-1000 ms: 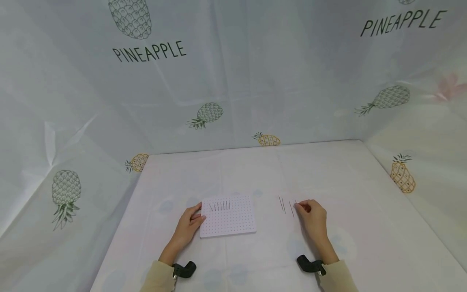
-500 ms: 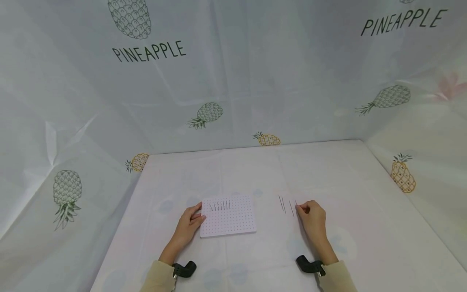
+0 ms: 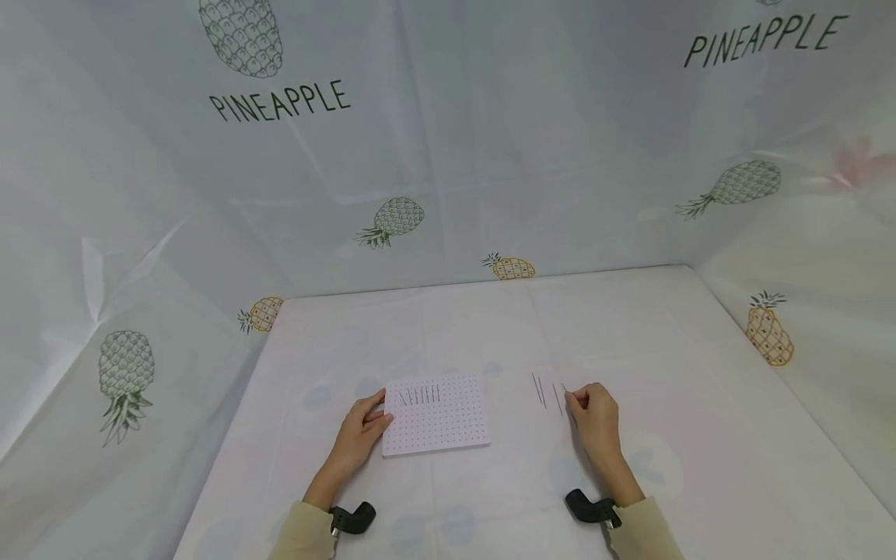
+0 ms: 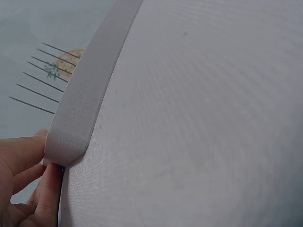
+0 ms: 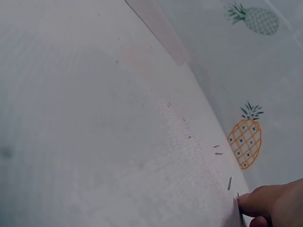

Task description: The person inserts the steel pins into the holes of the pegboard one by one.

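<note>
In the head view a white pegboard [image 3: 437, 432] with rows of small holes lies on the table. Several thin dark pins [image 3: 421, 395] stand in its upper left; the left wrist view shows these pins [image 4: 32, 105] jutting from the board [image 4: 78, 109]. My left hand [image 3: 358, 434] grips the board's left edge between thumb and fingers. To the right of the board, my right hand [image 3: 596, 420] pinches one end of a thin dark pin [image 3: 564, 386] at the tabletop. Just left of it lie other loose pins [image 3: 558, 399]. Fingertips hide part of the pinched pin.
A white cloth with faint spots covers the table [image 3: 476, 327]. Behind and at the sides hangs a pineapple-print sheet [image 3: 448, 155]. Black wrist cameras [image 3: 353, 518] sit on both wrists. Between board and loose pins is a stretch of bare cloth.
The head view has shifted slightly. My right hand stays at the pin with only a small shift of the hand. My left hand and the board keep their places.
</note>
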Demonstrator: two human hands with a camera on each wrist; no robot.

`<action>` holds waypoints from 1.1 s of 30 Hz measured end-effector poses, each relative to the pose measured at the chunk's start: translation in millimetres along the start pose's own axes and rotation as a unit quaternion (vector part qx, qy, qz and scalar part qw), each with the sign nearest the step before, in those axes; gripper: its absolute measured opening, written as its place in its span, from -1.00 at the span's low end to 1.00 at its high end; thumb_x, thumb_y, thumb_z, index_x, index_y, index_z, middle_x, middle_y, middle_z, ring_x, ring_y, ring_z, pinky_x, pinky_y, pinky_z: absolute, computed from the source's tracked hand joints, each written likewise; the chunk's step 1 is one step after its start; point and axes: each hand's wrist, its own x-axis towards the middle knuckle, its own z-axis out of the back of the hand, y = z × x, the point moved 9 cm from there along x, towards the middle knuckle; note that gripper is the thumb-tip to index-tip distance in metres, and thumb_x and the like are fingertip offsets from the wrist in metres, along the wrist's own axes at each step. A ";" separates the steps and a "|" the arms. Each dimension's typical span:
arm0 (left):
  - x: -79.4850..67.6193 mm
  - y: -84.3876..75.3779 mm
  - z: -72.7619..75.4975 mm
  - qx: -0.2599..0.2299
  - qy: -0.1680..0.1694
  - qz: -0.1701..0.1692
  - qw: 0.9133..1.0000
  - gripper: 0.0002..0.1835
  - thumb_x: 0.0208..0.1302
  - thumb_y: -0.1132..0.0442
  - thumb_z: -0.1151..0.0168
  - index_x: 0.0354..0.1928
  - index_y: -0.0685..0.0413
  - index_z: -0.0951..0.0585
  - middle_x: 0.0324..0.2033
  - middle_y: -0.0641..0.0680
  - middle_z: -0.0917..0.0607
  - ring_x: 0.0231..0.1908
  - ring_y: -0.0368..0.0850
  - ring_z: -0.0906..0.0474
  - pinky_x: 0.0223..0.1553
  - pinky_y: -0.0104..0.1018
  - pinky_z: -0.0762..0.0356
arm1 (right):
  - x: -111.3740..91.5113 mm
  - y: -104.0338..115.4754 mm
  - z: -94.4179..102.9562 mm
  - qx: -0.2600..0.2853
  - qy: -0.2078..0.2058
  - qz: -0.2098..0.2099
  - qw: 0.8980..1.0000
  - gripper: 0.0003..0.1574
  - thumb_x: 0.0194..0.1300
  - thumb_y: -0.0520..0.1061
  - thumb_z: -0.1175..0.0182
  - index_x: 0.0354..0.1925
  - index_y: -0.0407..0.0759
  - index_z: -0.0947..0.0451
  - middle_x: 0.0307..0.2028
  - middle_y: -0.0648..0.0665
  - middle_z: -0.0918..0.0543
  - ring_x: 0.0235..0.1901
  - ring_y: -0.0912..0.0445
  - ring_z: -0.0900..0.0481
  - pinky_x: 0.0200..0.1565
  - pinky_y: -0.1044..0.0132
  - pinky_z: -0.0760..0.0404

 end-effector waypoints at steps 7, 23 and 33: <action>-0.7 -0.2 -0.7 0.000 -0.001 0.000 1.000 -0.40 0.40 0.32 -0.24 0.43 0.24 -0.34 0.25 0.26 -0.45 0.15 0.14 -0.49 0.10 -0.30 -0.54 | -0.8 1.0 0.0 0.008 0.006 -0.005 1.000 -0.85 0.28 -0.38 -0.29 -0.43 -0.39 -0.53 -0.48 -0.17 -0.45 -0.46 0.02 -0.39 -0.50 0.36 -0.33; -1.1 0.4 -1.2 -0.004 -0.001 0.000 1.000 -0.39 0.40 0.31 -0.24 0.44 0.25 -0.33 0.27 0.26 -0.43 0.16 0.13 -0.48 0.11 -0.34 -0.52 | 2.0 -1.3 5.0 0.045 -0.029 -0.021 0.998 -0.89 0.40 -0.32 -0.20 -0.26 -0.42 -0.54 -0.46 -0.20 -0.48 -0.46 0.03 -0.37 -0.48 0.38 -0.31; 0.5 1.1 -0.7 -0.013 0.001 -0.002 1.000 -0.40 0.40 0.32 -0.24 0.43 0.23 -0.35 0.25 0.25 -0.44 0.16 0.14 -0.48 0.10 -0.37 -0.52 | 6.7 9.5 8.2 0.104 -0.023 0.004 0.994 -0.88 0.40 -0.24 -0.24 -0.26 -0.33 -0.58 -0.42 -0.18 -0.72 -0.49 0.10 -0.44 -0.45 0.50 -0.31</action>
